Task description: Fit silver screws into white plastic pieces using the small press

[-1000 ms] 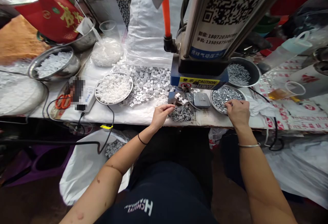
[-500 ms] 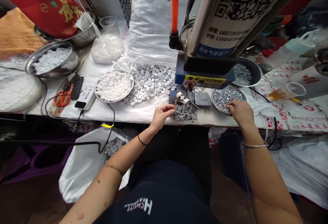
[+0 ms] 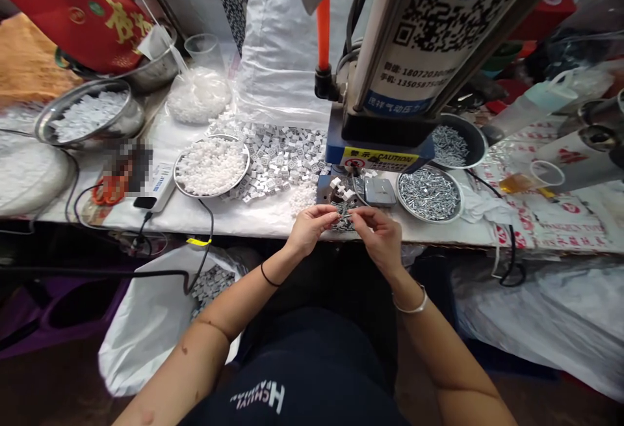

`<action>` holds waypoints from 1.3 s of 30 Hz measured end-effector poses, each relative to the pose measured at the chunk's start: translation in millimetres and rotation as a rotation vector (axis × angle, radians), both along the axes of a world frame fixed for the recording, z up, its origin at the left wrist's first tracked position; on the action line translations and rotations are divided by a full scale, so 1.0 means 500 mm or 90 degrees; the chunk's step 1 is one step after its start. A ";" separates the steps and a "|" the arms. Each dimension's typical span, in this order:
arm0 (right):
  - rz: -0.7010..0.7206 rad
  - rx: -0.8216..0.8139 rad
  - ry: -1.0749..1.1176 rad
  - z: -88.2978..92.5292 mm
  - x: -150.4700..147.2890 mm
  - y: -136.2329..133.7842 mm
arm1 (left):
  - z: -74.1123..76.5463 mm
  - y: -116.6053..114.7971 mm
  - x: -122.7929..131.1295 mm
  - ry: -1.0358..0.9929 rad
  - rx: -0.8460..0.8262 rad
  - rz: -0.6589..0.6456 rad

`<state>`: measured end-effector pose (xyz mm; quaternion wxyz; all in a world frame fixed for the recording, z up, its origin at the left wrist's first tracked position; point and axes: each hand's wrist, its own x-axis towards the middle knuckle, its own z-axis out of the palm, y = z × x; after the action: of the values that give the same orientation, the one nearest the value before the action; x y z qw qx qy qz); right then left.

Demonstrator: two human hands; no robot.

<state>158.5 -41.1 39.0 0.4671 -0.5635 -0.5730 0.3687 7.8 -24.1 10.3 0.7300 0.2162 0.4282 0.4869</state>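
**A:** Starting at the left, the left hand (image 3: pixel 309 229) is up near the table edge, thumb and forefinger closed in a tight pinch. What it has hold of is too small to tell!

**B:** Right beside it, a slim silver screw (image 3: pixel 345 216) sits at the fingertips, just above a heap of screws (image 3: pixel 341 203). The right hand (image 3: pixel 380 234) has its fingers curled in, thumb and forefinger shut on that screw.

**A:** Lovely close work. With a piece this small, I'd say the pinch belongs right at the fingertips, hands braced together and low over the heap, so a slip lands among the other screws.

**B:** Agreed! Now the writing, left to right. The red bag (image 3: pixel 82 23) carries big gold characters, but I can't read them from here.

**A:** Moving across, the blue press base (image 3: pixel 379 159) has a yellow label (image 3: pixel 379 159) with a bold CAUTION and Chinese characters beside it.

**B:** Above that, the sticker on the press column (image 3: pixel 419 55) shows a QR code and phone numbers beginning 1807 and 1350, with the ends cut off by the angle.

**A:** And at the far right, a round tray of screws (image 3: pixel 429 195) sits just past the right hand!
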 end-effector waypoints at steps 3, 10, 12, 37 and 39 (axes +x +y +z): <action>-0.007 0.016 0.008 -0.019 -0.028 0.003 | 0.010 -0.002 -0.002 -0.057 -0.032 -0.008; 0.021 0.170 -0.156 -0.047 -0.037 0.003 | 0.002 -0.004 0.001 -0.141 -0.088 -0.002; 0.041 0.243 -0.220 -0.051 -0.041 0.001 | -0.001 -0.008 0.000 -0.144 -0.096 -0.006; -0.032 0.028 0.113 -0.030 -0.031 0.004 | 0.007 0.045 -0.074 0.110 0.010 -0.083; -0.014 0.053 0.076 -0.023 -0.036 0.012 | 0.020 0.025 -0.050 -0.050 -0.078 -0.100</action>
<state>140.4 -35.2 27.5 0.5276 -0.5270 -0.5525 0.3724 -17.1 -11.4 20.4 0.7939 0.1848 0.4099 0.4094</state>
